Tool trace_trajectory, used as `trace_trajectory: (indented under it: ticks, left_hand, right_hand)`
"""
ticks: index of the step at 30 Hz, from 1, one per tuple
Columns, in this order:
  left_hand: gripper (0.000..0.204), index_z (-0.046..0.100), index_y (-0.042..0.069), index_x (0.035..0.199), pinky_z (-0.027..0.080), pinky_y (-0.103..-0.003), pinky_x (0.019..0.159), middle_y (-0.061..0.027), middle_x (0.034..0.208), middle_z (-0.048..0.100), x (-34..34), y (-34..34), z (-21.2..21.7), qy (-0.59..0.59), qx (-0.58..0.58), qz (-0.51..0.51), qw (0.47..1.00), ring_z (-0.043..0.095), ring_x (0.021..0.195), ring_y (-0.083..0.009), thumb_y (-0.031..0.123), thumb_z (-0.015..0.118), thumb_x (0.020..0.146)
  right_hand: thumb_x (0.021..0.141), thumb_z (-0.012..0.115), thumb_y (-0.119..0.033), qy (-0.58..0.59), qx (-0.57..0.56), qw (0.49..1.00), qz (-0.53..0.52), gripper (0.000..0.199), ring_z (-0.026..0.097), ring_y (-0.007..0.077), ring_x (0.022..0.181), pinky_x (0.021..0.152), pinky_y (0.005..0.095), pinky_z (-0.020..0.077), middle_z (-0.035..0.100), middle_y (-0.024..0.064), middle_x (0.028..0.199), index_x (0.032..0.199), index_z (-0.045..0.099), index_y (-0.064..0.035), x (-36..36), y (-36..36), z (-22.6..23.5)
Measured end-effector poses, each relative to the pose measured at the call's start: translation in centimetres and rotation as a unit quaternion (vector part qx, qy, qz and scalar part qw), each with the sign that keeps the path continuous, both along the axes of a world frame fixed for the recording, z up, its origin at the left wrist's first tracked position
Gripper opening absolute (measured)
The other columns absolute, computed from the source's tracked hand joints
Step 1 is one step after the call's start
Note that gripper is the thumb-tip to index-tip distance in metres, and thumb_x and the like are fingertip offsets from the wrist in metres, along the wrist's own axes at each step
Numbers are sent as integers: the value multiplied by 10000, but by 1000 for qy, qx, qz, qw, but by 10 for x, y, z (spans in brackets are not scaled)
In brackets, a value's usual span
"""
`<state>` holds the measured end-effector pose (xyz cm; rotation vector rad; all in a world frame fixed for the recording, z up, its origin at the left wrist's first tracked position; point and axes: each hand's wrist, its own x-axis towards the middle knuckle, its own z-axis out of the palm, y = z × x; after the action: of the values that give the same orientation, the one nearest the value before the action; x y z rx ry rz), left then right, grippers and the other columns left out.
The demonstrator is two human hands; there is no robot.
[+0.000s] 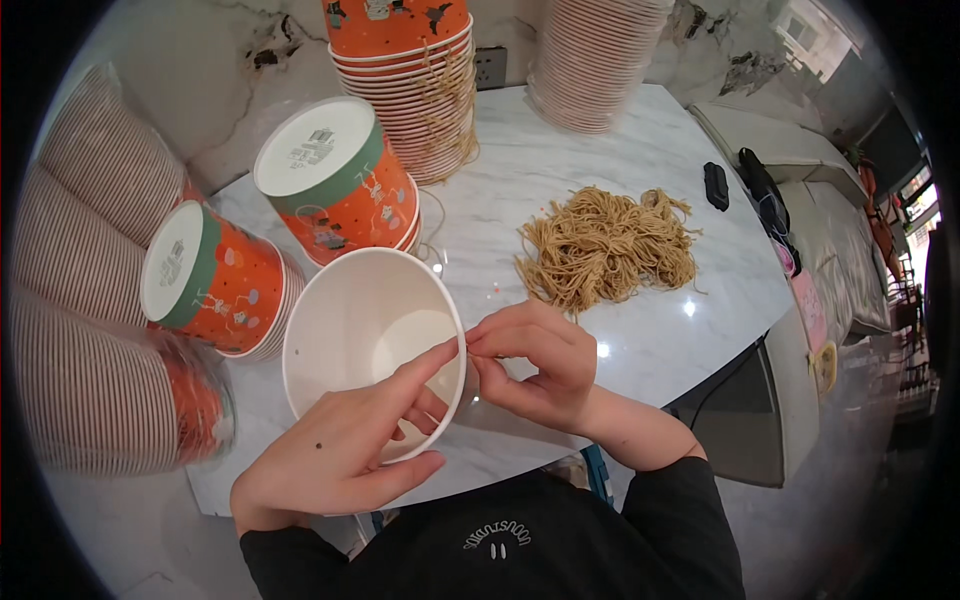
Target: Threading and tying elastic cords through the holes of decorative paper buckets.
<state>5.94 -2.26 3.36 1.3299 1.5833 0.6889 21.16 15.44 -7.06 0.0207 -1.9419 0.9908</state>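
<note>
A white-lined paper bucket (335, 330) is tilted with its open mouth toward me. My left hand (345, 440) is closed on it at the near rim, its fingers reaching into the mouth and the index finger stretched to the right rim. Against the outside of that rim, my right hand (540, 360) pinches thumb and fingertips together. Whatever lies in the pinch is too small or hidden to make out. Beyond the right hand lies a loose heap of tan twine pieces (610, 245) on the marble-look table (640, 345).
Upside-down orange and green paper buckets (345, 205) stand behind the held one, with another short stack (235, 300) at left. A tall bucket stack (405, 100) has twine hanging from it. Plastic-wrapped stacks (95, 370) line the left. White stacked buckets (600, 65) and a small black object (716, 187) are farther right.
</note>
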Motion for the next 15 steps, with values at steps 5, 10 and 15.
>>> trace_trajectory:
  ticks: [5,10,15]
  left_hand:
    - [714,289,-4,1600,535,-356,910,-152,1152,693,0,-5,-12,-91,41,3,995,695,1028,-262,153,658,1009]
    - [481,441,-24,1463,530,-355,931,-158,1188,698,-1,-2,-17,-128,54,86,987,702,1084,-235,119,615,1038]
    - [304,595,-29,1277,548,-364,900,-157,1125,707,-1,2,-21,-10,109,99,989,714,1039,-258,93,644,1003]
  right_hand:
    - [722,781,33,16,41,999,7,246,728,218,783,628,298,582,739,91,964,952,735,-39,-2,1,-4]
    - [726,775,16,18,56,998,33,239,727,223,751,602,302,580,744,97,975,955,739,-42,-4,1,-7]
    - [733,784,19,-8,68,997,48,244,730,228,754,599,298,576,748,107,992,968,752,-37,-6,-1,-9]
